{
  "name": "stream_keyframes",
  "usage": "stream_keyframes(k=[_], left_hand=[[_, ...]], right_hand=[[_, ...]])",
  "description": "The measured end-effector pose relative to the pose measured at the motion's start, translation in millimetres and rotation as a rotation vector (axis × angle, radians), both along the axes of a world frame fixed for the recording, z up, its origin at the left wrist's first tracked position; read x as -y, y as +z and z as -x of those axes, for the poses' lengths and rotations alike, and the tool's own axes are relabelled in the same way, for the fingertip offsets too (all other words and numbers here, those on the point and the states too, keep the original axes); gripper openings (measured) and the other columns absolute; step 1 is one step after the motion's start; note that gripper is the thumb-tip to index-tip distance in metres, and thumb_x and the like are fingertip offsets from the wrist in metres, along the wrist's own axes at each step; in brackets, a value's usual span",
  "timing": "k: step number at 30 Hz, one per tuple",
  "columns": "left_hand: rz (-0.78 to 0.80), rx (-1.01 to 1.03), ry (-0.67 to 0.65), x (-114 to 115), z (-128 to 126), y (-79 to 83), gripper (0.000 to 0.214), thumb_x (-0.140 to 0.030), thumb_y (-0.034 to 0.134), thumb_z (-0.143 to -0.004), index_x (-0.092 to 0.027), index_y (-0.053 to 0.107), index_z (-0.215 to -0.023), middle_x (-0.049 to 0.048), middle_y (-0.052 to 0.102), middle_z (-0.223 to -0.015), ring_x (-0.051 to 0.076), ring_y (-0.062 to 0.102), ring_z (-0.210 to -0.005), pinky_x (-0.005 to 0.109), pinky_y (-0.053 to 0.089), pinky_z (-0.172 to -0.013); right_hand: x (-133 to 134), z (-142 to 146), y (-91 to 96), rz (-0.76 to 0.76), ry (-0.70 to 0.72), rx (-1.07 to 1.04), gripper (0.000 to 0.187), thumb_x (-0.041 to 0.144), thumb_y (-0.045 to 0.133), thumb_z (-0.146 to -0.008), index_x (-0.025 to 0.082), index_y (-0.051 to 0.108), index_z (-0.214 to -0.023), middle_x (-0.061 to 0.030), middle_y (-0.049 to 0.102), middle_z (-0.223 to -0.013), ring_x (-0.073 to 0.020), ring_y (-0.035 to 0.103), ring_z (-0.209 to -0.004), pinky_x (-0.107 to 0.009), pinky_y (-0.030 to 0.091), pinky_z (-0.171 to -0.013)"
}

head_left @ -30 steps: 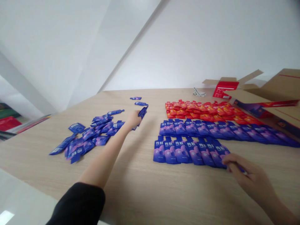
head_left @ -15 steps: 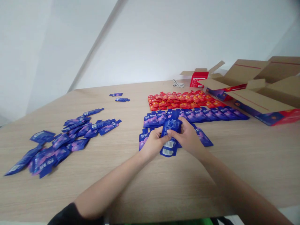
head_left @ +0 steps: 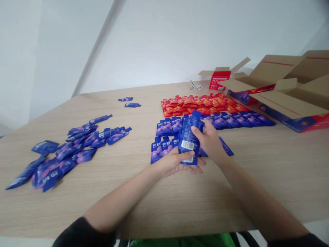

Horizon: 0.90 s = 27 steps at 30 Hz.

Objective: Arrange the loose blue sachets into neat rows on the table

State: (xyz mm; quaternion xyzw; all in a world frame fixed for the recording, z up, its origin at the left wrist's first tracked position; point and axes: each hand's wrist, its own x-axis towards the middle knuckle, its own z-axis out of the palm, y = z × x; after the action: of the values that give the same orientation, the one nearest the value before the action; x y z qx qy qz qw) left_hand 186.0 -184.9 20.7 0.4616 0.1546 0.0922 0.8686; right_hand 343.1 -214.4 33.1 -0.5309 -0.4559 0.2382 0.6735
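My hands hold a small bundle of blue spouted sachets (head_left: pixel 189 139) over the front row of laid-out sachets, its barcode side facing up. My left hand (head_left: pixel 174 163) cups the bundle's lower end from below. My right hand (head_left: pixel 208 140) grips its upper side, with the thumb across the face. Under and beside my hands lie two neat rows of blue-and-purple sachets (head_left: pixel 164 127), partly hidden by the bundle. One blue sachet (head_left: pixel 226 146) lies just past my right hand.
A loose heap of blue sachets (head_left: pixel 77 151) lies on the wooden table (head_left: pixel 108 202) to the left, with two sachets (head_left: pixel 129 101) beyond it. Rows of red-orange sachets (head_left: pixel 195 104) lie at the back. Open cardboard cartons (head_left: pixel 288 99) stand at right, near a small red box (head_left: pixel 218 79).
My left hand has left the loose heap and joined my right over the rows. The bundle now stands more upright between them, and the view has tilted level.
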Motion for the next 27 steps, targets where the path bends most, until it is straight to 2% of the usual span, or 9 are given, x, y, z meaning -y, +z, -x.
stream_keyframes(k=[6, 9, 15, 18, 21, 23, 24, 26, 27], left_hand=[[-0.067, -0.016, 0.068, -7.2, 0.2, 8.7, 0.037, -0.038, 0.072, -0.082, -0.009, 0.062, -0.103, 0.0171, 0.072, -0.095, 0.023, 0.072, -0.073, 0.029, 0.056, -0.060], [-0.147, -0.048, 0.101, -6.3, 0.1, 12.3, 0.043, -0.043, 0.073, -0.080, -0.010, 0.062, -0.105, 0.0157, 0.072, -0.098, 0.021, 0.072, -0.070, 0.027, 0.055, -0.057], [-0.256, -0.079, 0.161, -1.4, -1.2, 12.5, 0.042, -0.034, 0.081, -0.072, -0.009, 0.064, -0.102, 0.0096, 0.071, -0.081, 0.020, 0.071, -0.070, 0.030, 0.058, -0.064], [-0.281, -0.097, 0.179, 2.6, -3.3, 10.4, 0.044, -0.028, 0.080, -0.072, -0.010, 0.063, -0.109, 0.0112, 0.072, -0.090, 0.023, 0.072, -0.078, 0.034, 0.059, -0.069], [-0.346, -0.144, 0.273, 3.6, -6.0, 6.4, 0.043, -0.021, 0.072, -0.078, -0.014, 0.059, -0.119, 0.0104, 0.072, -0.103, 0.024, 0.072, -0.087, 0.037, 0.061, -0.073], [-0.492, -0.203, 0.360, -0.7, -5.8, 4.0, 0.038, -0.020, 0.062, -0.085, -0.016, 0.058, -0.122, 0.0098, 0.072, -0.106, 0.024, 0.072, -0.088, 0.038, 0.061, -0.074], [-0.626, -0.239, 0.411, -4.4, -4.8, 3.5, 0.037, -0.018, 0.057, -0.087, -0.017, 0.058, -0.123, 0.0099, 0.071, -0.108, 0.024, 0.072, -0.091, 0.039, 0.061, -0.077], [-1.002, -0.320, 0.512, -13.1, -1.5, 4.6, 0.044, -0.013, 0.051, -0.088, -0.018, 0.054, -0.131, 0.0110, 0.068, -0.120, 0.026, 0.068, -0.103, 0.041, 0.057, -0.089], [-1.208, -0.365, 0.540, -17.1, 0.3, 6.2, 0.051, -0.010, 0.050, -0.086, -0.018, 0.050, -0.136, 0.0117, 0.063, -0.129, 0.026, 0.065, -0.112, 0.042, 0.054, -0.096]], right_hand=[[5.0, -24.4, -3.4, 0.048, 0.016, 0.165, 0.028, 0.048, 0.065, -0.083, 0.023, 0.053, -0.090, 0.0002, 0.060, -0.079, -0.0194, 0.057, -0.074, -0.035, 0.050, -0.070], [8.0, -27.4, -3.9, 0.052, 0.071, 0.120, 0.027, 0.047, 0.065, -0.082, 0.023, 0.053, -0.088, 0.0005, 0.060, -0.079, -0.0187, 0.057, -0.071, -0.033, 0.049, -0.066], [11.2, -9.5, -17.5, 0.077, 0.007, 0.188, 0.025, 0.046, 0.061, -0.085, 0.024, 0.052, -0.094, -0.0004, 0.061, -0.083, -0.0209, 0.058, -0.076, -0.036, 0.050, -0.072], [10.6, 1.2, -24.2, 0.025, -0.090, 0.205, 0.022, 0.044, 0.058, -0.089, 0.025, 0.051, -0.097, -0.0018, 0.060, -0.088, -0.0216, 0.058, -0.081, -0.038, 0.050, -0.076], [10.0, 6.5, -26.1, 0.042, -0.142, 0.232, 0.024, 0.046, 0.056, -0.089, 0.024, 0.050, -0.098, -0.0032, 0.058, -0.087, -0.0220, 0.057, -0.081, -0.038, 0.050, -0.075], [13.0, 9.2, -23.0, 0.054, -0.203, 0.229, 0.032, 0.047, 0.059, -0.087, 0.023, 0.049, -0.107, -0.0051, 0.056, -0.094, -0.0224, 0.057, -0.085, -0.038, 0.051, -0.074], [16.2, 11.3, -19.7, 0.046, -0.231, 0.216, 0.039, 0.047, 0.060, -0.086, 0.023, 0.046, -0.114, -0.0064, 0.055, -0.100, -0.0225, 0.057, -0.089, -0.038, 0.051, -0.074], [25.7, 17.8, -9.8, 0.011, -0.196, 0.161, 0.051, 0.047, 0.061, -0.087, 0.024, 0.040, -0.127, -0.0089, 0.053, -0.114, -0.0224, 0.057, -0.097, -0.039, 0.052, -0.080], [31.2, 22.2, -3.8, -0.007, -0.106, 0.123, 0.054, 0.047, 0.060, -0.088, 0.024, 0.037, -0.131, -0.0098, 0.053, -0.119, -0.0224, 0.057, -0.101, -0.040, 0.052, -0.084]])
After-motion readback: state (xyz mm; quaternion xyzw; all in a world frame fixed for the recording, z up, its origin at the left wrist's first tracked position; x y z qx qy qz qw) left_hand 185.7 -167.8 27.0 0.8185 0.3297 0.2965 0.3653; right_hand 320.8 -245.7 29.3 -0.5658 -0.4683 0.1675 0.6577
